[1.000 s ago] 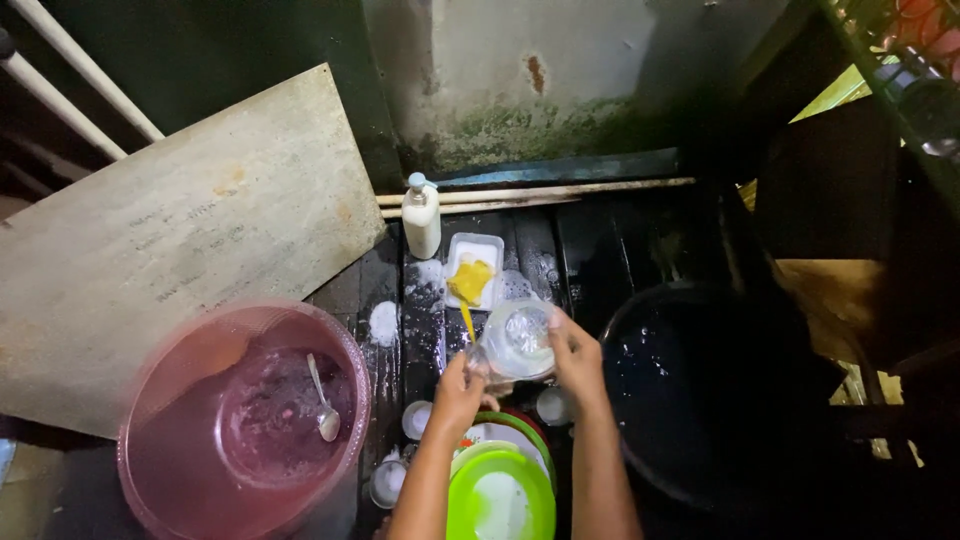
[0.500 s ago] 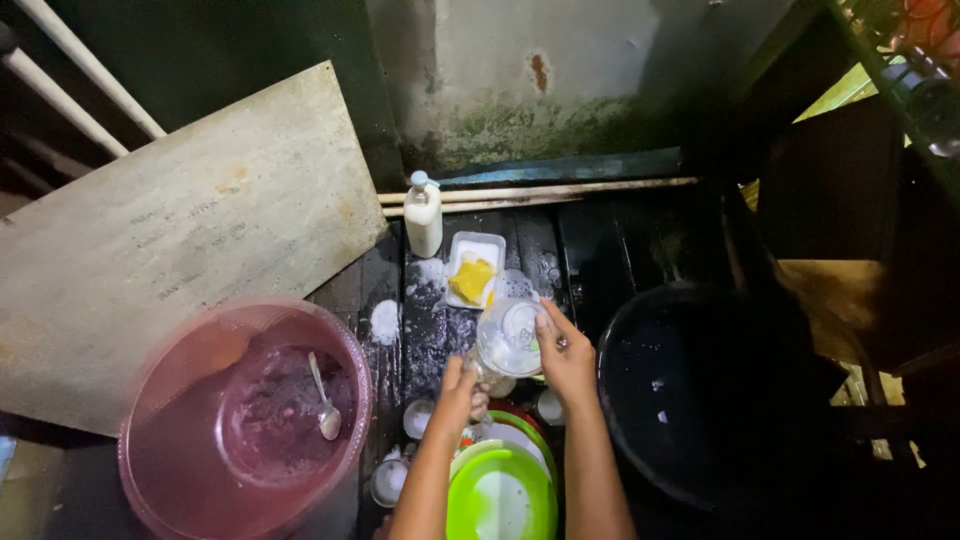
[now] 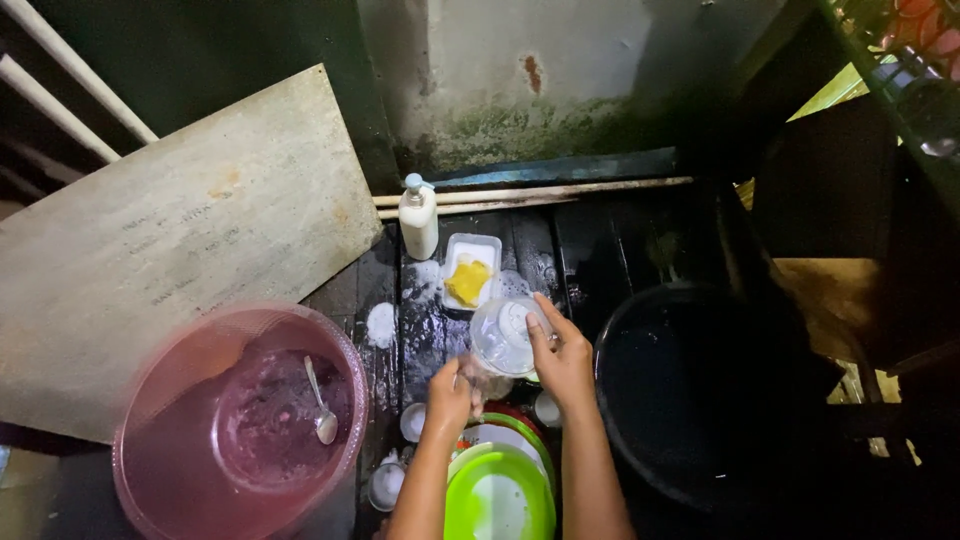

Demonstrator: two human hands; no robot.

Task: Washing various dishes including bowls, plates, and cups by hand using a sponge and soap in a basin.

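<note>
i look down on a dim corner: a stained, mossy grey concrete wall [image 3: 560, 90] rises above wet dark wooden floor planks [image 3: 560, 250], and a pale, scuffed flat board [image 3: 180, 240] leans at the left.

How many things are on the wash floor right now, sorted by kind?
Clear container held in both hands: 1
Pink basin: 1
Black basin: 1
Spoon in the pink basin: 1
Soap bottle: 1
White tray with yellow sponge: 1
Green plates: 2 visible in the stack
Small white cups: 3 that I can make out
Total: 11
</note>
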